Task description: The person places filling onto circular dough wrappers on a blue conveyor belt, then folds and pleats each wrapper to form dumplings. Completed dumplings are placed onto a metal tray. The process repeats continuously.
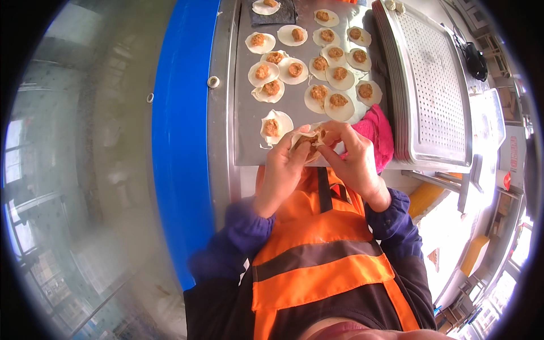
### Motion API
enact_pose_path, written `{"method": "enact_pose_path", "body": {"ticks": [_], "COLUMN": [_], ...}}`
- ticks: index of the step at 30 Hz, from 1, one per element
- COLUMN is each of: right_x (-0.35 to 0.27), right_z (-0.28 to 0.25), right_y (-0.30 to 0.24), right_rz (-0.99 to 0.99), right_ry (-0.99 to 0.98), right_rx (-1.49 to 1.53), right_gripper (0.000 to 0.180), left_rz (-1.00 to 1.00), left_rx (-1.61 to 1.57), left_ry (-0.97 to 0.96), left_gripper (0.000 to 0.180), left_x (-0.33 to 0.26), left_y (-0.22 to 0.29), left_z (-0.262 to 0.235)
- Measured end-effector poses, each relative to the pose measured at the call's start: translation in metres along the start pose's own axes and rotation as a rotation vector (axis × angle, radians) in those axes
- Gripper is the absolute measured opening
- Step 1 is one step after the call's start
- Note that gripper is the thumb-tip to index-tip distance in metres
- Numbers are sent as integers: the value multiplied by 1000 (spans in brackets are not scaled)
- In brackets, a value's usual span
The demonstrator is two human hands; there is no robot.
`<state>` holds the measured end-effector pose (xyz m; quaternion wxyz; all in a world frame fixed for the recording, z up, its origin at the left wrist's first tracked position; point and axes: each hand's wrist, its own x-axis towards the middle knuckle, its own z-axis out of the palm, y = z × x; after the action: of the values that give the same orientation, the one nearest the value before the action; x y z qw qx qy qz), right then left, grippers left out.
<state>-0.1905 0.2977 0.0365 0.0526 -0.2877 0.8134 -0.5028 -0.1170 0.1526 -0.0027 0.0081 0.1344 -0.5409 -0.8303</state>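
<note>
Centrally, left hand (285,167) and right hand (356,157) pinch a filled wrapper (309,143) by the near edge of the steel tabletop (246,131), topped dough rounds (338,102) beyond. Pink cloth (379,136) and stacked trays (426,155) crowd the right; past them, red marking (513,148) on a white panel (519,161), too small to read.

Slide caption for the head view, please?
Left hand and right hand hold a pale dough wrapper with brown filling at a grey metal table of round, filled wrappers.
</note>
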Motion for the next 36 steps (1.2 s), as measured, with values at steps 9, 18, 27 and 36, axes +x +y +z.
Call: {"method": "enact_pose_path", "body": {"ticks": [9,18,27,36], "right_x": [4,5,1,-6], "right_z": [0,0,1,3], "right_y": [-2,0,-3,-2], "right_rz": [-179,-277,-272,-311], "right_ry": [-71,-162,-103,-112], "right_rx": [-68,-169,-30,-194], "right_gripper": [15,15,13,24], "left_rz": [68,165,-11,382], "left_rx": [385,593,308,691], "left_ry": [37,6,-58,45], "left_gripper": [29,27,28,30], "left_x": [-1,5,-7,-5], "left_y": [0,8,32,20], "left_z": [-9,-15,-20,-12]}}
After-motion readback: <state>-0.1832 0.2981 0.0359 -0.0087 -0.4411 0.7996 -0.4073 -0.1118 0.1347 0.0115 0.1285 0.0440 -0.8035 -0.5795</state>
